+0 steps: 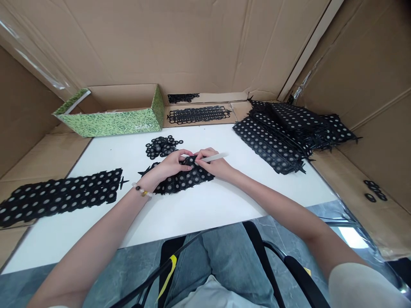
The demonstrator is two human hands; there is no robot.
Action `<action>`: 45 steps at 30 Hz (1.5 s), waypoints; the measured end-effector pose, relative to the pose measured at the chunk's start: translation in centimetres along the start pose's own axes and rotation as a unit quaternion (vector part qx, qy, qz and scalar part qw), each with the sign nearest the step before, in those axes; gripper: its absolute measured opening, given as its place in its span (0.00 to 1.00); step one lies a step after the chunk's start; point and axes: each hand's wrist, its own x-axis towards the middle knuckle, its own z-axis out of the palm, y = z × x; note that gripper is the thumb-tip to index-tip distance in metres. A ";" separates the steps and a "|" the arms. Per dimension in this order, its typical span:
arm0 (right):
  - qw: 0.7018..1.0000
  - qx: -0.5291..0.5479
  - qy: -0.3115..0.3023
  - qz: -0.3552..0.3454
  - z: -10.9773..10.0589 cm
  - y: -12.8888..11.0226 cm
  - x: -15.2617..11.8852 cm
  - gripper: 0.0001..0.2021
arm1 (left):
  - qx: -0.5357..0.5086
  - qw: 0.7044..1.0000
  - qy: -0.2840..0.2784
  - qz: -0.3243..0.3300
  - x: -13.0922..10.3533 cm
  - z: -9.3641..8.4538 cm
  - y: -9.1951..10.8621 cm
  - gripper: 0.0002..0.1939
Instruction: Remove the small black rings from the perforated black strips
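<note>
Dotted sheet (pixel 180 183), black with pale-centred discs, is the piece being worked; laid at a slant on the white surface (pixel 224 207), in front of the wearer. Hands are close together at its upper edge. The sheet is pinched there between thumb and forefinger of the left hand (pixel 173 164); a slim white tool (pixel 214 158) is gripped pen-fashion in the right hand (pixel 215 166), its tip end directed at a disc near the left fingertips. Whether the tip is in contact cannot be told; partly masked by fingers.

Step in hand, as judged: fine work on a single disc or ring, the sheet being held by one hand while the tool is worked by the other. From this pose, a next move calls for the pinched spot to be kept steady, the tip to be guided precisely, and the neighbouring discs to be left undisturbed. Slippage of the thin material is a risk, in judgement.

Around the dotted sheet: loose rings (pixel 160 146) are heaped just beyond it; a long strip (pixel 61 194) of similar make is laid out to its left; a layered stack (pixel 272 139) is piled beyond it to the right. Farther beyond it, an openwork lattice (pixel 199 114) is seen on cardboard, beside a green patterned box (pixel 112 124).
</note>
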 end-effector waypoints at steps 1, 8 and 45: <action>0.999 0.038 0.000 0.010 -0.4 0.1 0.1 0.06 | 0.000 1.000 0.001 0.003 -0.1 -0.2 0.1 0.26; 0.970 0.214 -0.025 0.111 -2.4 0.3 0.8 0.11 | 0.011 0.995 -0.034 0.090 -0.6 -2.1 1.0 0.27; 0.998 -0.038 0.024 -0.052 -0.9 -2.5 -0.6 0.09 | 0.064 0.990 0.058 0.116 0.3 0.6 -0.3 0.22</action>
